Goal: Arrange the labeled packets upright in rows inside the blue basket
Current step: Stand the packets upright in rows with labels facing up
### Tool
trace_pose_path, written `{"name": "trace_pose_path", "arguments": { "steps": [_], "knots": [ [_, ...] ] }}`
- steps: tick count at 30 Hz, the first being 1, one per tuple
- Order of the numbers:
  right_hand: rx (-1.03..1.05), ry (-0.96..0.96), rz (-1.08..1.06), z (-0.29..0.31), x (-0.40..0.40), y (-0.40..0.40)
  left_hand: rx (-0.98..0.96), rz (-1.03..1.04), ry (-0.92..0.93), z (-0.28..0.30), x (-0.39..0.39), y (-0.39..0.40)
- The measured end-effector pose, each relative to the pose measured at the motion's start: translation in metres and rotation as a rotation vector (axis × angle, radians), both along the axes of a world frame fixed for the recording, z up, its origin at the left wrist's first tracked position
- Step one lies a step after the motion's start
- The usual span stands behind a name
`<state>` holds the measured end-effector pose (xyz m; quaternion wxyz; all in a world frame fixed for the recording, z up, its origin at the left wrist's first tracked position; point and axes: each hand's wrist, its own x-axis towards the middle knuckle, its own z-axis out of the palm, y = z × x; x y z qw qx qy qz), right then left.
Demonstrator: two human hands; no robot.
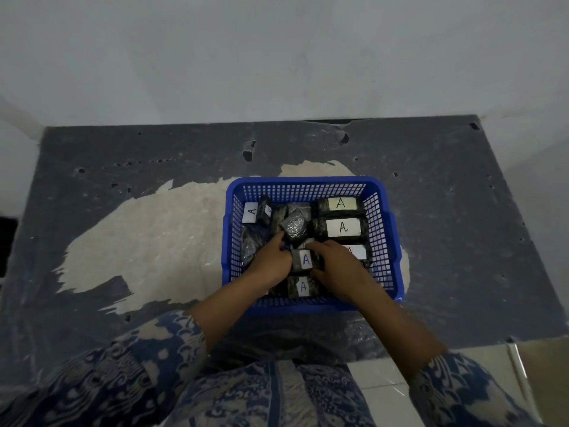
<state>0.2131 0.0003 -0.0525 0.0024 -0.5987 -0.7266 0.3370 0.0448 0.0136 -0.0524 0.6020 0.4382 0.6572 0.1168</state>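
A blue plastic basket [308, 184] sits on a worn grey mat and holds several dark packets with white labels marked "A". Two labeled packets [342, 227] stand in a row along the right side, a third is partly hidden behind my right hand. A small labeled packet [303, 259] sits between both hands; my left hand [271, 260] and my right hand [338, 266] pinch it from either side. Another labeled packet [303, 286] lies just in front of it. Loose unlabeled-side packets [294, 226] lie jumbled in the middle and left.
The grey mat [123, 167] has a large worn pale patch to the left of the basket. A white wall rises behind. White floor tiles [385, 383] show at the lower right. Patterned blue sleeves cover my forearms.
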Motion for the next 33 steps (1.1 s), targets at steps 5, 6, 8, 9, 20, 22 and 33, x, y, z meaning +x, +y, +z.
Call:
{"name": "trace_pose_path", "arguments": {
  "steps": [5, 6, 8, 9, 20, 22, 33],
  "knots": [
    [-0.004, 0.156, -0.238, 0.009, 0.015, 0.000, -0.097, 0.019, 0.013, -0.004, 0.002, -0.012],
    [0.008, 0.183, -0.321, 0.011, 0.021, 0.000, -0.138, 0.048, -0.013, -0.005, 0.003, -0.016],
    [0.011, 0.185, -0.428, 0.013, 0.034, -0.002, -0.204, 0.101, -0.089, -0.002, 0.008, -0.021],
    [0.008, 0.181, -0.452, 0.013, 0.039, -0.003, -0.228, 0.134, -0.108, 0.000, 0.012, -0.022],
    [-0.003, 0.101, -0.266, 0.003, 0.024, -0.012, -0.221, 0.268, -0.237, 0.011, 0.028, -0.027],
    [-0.003, 0.133, -0.246, 0.002, 0.020, -0.013, -0.209, 0.283, -0.244, 0.012, 0.030, -0.028],
    [-0.020, 0.088, -0.163, 0.001, 0.015, -0.008, -0.300, 0.451, -0.372, 0.002, 0.026, -0.033]
  ]
}}
